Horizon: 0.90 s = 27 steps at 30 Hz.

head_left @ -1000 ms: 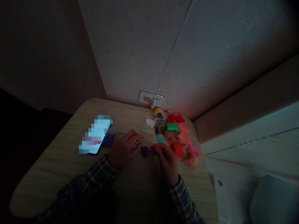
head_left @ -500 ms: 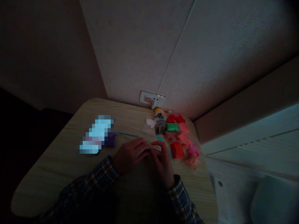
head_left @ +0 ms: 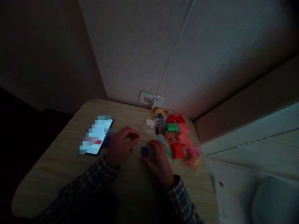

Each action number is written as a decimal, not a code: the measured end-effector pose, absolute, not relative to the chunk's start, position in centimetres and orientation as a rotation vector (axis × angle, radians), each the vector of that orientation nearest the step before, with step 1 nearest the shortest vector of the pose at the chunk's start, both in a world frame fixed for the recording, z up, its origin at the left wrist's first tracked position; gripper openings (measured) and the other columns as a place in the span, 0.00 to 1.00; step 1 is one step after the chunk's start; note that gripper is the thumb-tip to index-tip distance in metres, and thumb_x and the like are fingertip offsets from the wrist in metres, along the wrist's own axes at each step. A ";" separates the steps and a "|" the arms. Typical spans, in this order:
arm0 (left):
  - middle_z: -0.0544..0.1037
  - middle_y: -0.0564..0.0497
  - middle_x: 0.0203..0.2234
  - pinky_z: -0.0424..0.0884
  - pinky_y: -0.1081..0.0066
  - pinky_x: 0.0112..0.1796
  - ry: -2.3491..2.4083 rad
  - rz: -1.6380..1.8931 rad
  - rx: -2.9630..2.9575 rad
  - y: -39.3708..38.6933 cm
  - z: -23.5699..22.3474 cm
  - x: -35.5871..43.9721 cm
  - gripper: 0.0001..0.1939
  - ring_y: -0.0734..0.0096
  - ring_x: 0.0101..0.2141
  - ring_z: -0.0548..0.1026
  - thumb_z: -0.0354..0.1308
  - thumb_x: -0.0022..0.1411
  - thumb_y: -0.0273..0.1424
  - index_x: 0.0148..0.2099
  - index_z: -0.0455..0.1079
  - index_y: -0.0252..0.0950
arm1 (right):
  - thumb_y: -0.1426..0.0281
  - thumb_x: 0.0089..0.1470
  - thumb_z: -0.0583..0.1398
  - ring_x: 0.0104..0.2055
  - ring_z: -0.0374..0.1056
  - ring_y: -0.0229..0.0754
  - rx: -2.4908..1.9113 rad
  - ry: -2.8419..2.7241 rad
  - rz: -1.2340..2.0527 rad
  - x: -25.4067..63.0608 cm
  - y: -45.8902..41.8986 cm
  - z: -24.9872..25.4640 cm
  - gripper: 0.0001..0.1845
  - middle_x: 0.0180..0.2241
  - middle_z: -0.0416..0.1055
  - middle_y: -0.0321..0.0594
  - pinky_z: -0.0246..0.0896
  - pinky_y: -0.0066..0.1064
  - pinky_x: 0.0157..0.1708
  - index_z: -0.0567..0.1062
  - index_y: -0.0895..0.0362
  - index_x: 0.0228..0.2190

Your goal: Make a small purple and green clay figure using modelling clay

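My left hand (head_left: 121, 145) is raised over the table, thumb and fingertips pinched together; whatever is in the pinch is too dark and small to name. Close by on the right, my right hand (head_left: 160, 160) has its thumb and fingers apart around a small dark purple lump of what looks like modelling clay (head_left: 144, 151), which seems to rest on the tabletop. A tiny purple bit (head_left: 131, 150) shows beneath my left hand. Partly behind that hand is a purple packet (head_left: 106, 140). Turquoise flat tools (head_left: 165, 147) lie beyond my right fingers.
A lit phone (head_left: 97, 137), partly blurred, lies at left on the wooden table (head_left: 58, 174). Clay packets crowd the right: orange-red (head_left: 177, 150), green (head_left: 172, 127), red (head_left: 175, 118), pink (head_left: 193, 150), black (head_left: 160, 127) and white (head_left: 150, 123). A wall socket (head_left: 152, 99) holds a plug.
My hands were together and have parted, the left moving left and slightly up. The purple lump now shows between them. A thin blue stick beyond my left hand is no longer visible.
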<state>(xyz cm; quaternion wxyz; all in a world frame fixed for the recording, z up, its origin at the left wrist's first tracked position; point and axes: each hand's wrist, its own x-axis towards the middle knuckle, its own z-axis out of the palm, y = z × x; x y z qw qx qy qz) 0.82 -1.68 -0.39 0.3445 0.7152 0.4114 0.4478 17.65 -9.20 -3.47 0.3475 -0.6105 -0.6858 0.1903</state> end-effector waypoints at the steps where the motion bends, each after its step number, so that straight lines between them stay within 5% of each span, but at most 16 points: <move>1: 0.73 0.53 0.27 0.72 0.73 0.32 1.079 1.165 1.800 -1.6 -0.4 0.8 0.02 0.72 0.28 0.73 0.60 0.54 0.27 0.32 0.69 0.35 | 0.68 0.45 0.66 0.53 0.61 0.52 -1.584 -1.826 0.495 17.7 -9.3 -3.5 0.28 0.50 0.64 0.48 0.60 0.47 0.52 0.66 0.56 0.48; 12: 0.77 0.52 0.23 0.74 0.70 0.31 1.095 1.041 1.346 -1.8 0.6 0.8 0.09 0.69 0.27 0.76 0.58 0.55 0.36 0.31 0.71 0.34 | 0.68 0.52 0.61 0.55 0.61 0.50 -1.515 -1.763 0.499 18.0 -9.2 -3.2 0.22 0.51 0.65 0.46 0.59 0.47 0.54 0.66 0.53 0.49; 16: 0.78 0.52 0.24 0.74 0.71 0.32 1.035 1.058 1.317 -1.7 0.8 0.8 0.09 0.69 0.28 0.76 0.66 0.46 0.31 0.28 0.70 0.34 | 0.69 0.53 0.61 0.53 0.63 0.49 -1.443 -1.710 0.552 17.8 -9.2 -2.8 0.21 0.49 0.67 0.46 0.63 0.45 0.50 0.65 0.53 0.49; 22: 0.79 0.50 0.25 0.74 0.70 0.32 0.936 1.032 1.372 -1.8 1.1 0.8 0.07 0.69 0.28 0.76 0.57 0.57 0.30 0.33 0.74 0.33 | 0.71 0.53 0.60 0.51 0.64 0.49 -1.411 -1.668 0.558 17.6 -9.2 -2.5 0.21 0.48 0.68 0.46 0.66 0.43 0.45 0.66 0.53 0.49; 27: 0.75 0.54 0.20 0.72 0.74 0.28 1.007 1.086 1.317 -1.7 0.6 0.7 0.06 0.73 0.25 0.73 0.64 0.48 0.29 0.26 0.71 0.34 | 0.71 0.53 0.60 0.50 0.64 0.48 -1.396 -1.665 0.561 17.7 -9.3 -2.5 0.21 0.48 0.68 0.45 0.67 0.40 0.43 0.65 0.53 0.49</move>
